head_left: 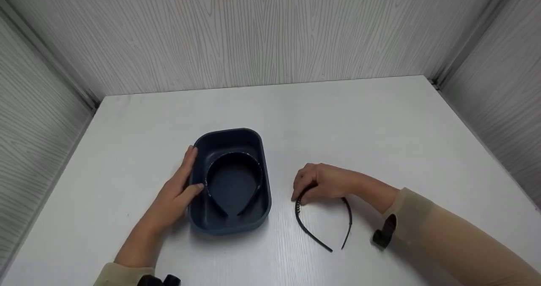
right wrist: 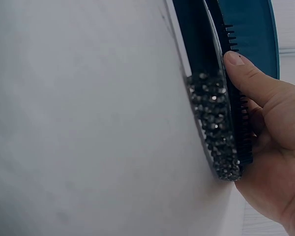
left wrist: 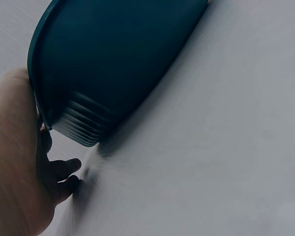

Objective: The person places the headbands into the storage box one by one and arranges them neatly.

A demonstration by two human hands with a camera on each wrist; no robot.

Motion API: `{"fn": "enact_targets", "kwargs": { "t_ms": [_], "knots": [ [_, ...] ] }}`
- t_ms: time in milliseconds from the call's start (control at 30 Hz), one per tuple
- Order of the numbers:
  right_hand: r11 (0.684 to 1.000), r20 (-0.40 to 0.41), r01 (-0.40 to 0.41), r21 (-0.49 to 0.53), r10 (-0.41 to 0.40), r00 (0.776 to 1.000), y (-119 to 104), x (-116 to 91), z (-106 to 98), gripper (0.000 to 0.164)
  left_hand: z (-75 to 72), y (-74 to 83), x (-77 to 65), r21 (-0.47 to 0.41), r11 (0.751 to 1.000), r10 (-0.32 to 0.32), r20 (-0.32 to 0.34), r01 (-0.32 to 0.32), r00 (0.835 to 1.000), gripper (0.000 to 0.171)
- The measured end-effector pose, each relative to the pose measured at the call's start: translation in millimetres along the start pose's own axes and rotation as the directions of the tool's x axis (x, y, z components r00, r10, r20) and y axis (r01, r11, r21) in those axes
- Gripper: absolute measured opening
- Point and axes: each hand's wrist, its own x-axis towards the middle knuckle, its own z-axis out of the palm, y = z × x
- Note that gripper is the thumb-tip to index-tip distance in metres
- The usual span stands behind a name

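A dark blue plastic bin (head_left: 230, 229) stands upright on the white table. Lying inside it is a dark headband (head_left: 233, 154), its two ends pointing toward me. My left hand (head_left: 171, 199) holds the bin's left wall, thumb over the rim and fingers along the outside. In the left wrist view the bin's ribbed side (left wrist: 83, 118) shows beside that hand. To the right of the bin, my right hand (head_left: 323, 182) pinches a black headband (head_left: 310, 233) by its curved top. The right wrist view shows sparkling dark beads (right wrist: 214, 123) and comb teeth on this headband; the fingers behind it are partly hidden.
The white table (head_left: 359, 117) meets a pale wood-grain panel (head_left: 262, 32) at the back, with further panels at both sides. Small black devices (head_left: 383, 233) are worn at the wrists over beige sleeves.
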Motion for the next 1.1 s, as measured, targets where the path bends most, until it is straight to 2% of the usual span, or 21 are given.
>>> {"fn": "enact_targets", "kwargs": {
  "t_ms": [167,433,1100],
  "knots": [
    [1.000,-0.001,-0.005,-0.002,0.005,1.000,0.4,-0.3,0.0,0.019,0.4,0.2,-0.2,0.000,1.000,-0.003,-0.003,0.003,1.000,0.079],
    [1.000,0.009,0.001,0.007,-0.001,1.000,3.3,0.1,0.4,0.019,0.2,1.0,-0.8,0.006,0.999,-0.044,0.002,0.044,0.999,0.079],
    [1.000,0.005,-0.007,0.005,0.007,1.000,2.0,-0.8,-3.0,0.018,-0.3,1.1,0.0,0.005,0.999,-0.032,0.000,0.032,0.999,0.079]
  ]
}}
